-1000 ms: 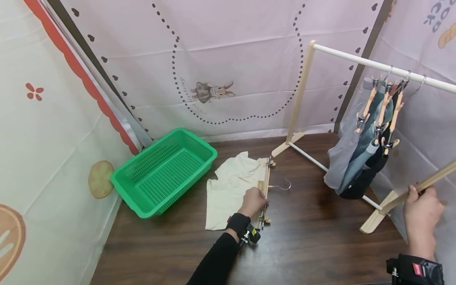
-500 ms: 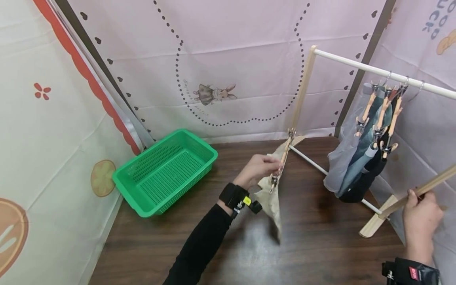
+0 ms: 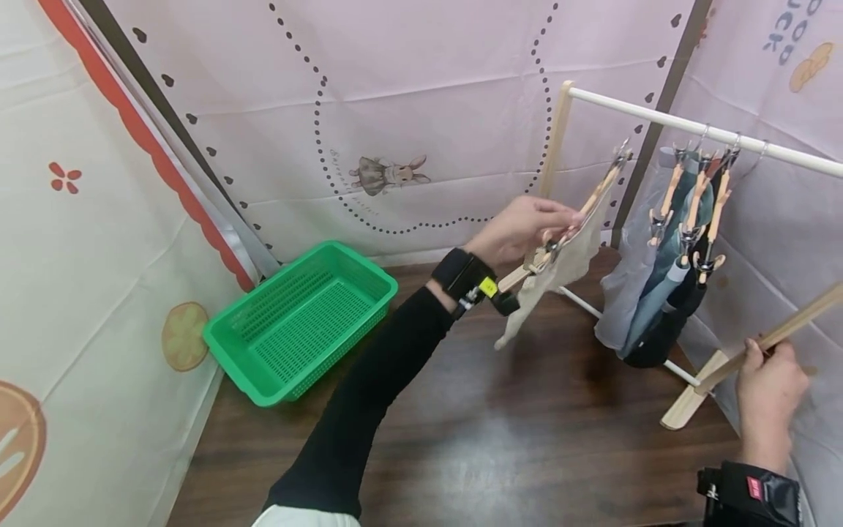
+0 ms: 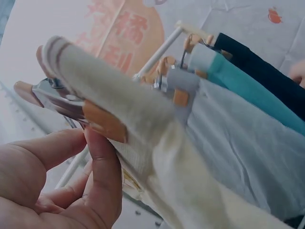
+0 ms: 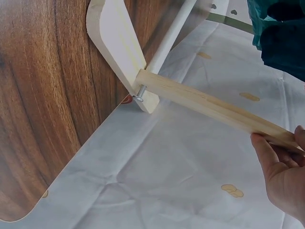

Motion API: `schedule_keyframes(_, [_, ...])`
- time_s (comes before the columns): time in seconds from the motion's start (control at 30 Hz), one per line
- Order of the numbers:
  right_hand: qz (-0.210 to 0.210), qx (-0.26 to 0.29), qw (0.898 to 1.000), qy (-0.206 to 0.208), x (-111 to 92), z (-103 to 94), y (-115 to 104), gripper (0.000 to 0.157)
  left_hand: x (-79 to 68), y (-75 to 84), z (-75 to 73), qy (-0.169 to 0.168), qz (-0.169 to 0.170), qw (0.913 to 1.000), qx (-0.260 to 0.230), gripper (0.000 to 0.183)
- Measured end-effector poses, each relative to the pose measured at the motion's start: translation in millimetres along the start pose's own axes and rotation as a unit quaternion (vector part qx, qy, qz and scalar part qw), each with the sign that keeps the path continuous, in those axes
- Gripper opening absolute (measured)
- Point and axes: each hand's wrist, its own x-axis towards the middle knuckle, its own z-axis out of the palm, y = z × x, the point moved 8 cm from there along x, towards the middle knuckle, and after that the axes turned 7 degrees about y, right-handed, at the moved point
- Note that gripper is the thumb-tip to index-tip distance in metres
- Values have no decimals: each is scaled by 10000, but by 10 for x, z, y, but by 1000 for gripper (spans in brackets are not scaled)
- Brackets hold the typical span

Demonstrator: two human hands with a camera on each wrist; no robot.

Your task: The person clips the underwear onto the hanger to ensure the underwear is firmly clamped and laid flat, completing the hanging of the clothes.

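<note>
My left hand (image 3: 523, 227) pinches a wooden clip hanger (image 3: 598, 192) raised above the table, left of the hung clothes. From its clips hang cream pants (image 3: 574, 258), tilted, with the lower part loose. In the left wrist view, thumb and fingertips meet just below a metal clip (image 4: 62, 102) that bites the cream waistband (image 4: 102, 78). The hanger's hook is hard to make out. My right hand (image 3: 772, 388) grips the near wooden post (image 3: 800, 320) of the clothes rack, low down; the right wrist view shows fingers and thumb around that post (image 5: 214, 105).
On the rack's white rail (image 3: 658, 117) hang several clip hangers with grey, teal and black clothes (image 3: 658, 293). A green basket (image 3: 230, 359) stands on the brown table (image 3: 474, 439) at the left. Printed cloth walls (image 3: 428, 95) enclose the back and sides.
My left hand has lifted the hanger with the cream pants off the table and carried it up and right toward the rail. The right hand keeps its grip on the post.
</note>
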Motion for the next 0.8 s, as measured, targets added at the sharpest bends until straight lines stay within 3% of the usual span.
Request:
schedule_keyframes(0.17, [-11,80,9999,-78,22,39,-1,37,312,227,260,240,-327,9980,-484,17])
schedule_keyframes(0.3, [-36,132,9998,-171,39,62,-1,36,543,301,398,520,-420,9951,-724,19])
schedule_keyframes(0.43, [-22,139,9998,-160,60,70,4,37,717,263,479,700,-442,9948,-595,20])
schedule_keyframes(0.6, [2,168,9998,-57,58,56,17,36,830,106,515,908,-590,9939,-203,16])
schedule_keyframes(0.8, [75,196,9998,11,42,23,35,37,863,38,566,689,-338,9970,-68,19])
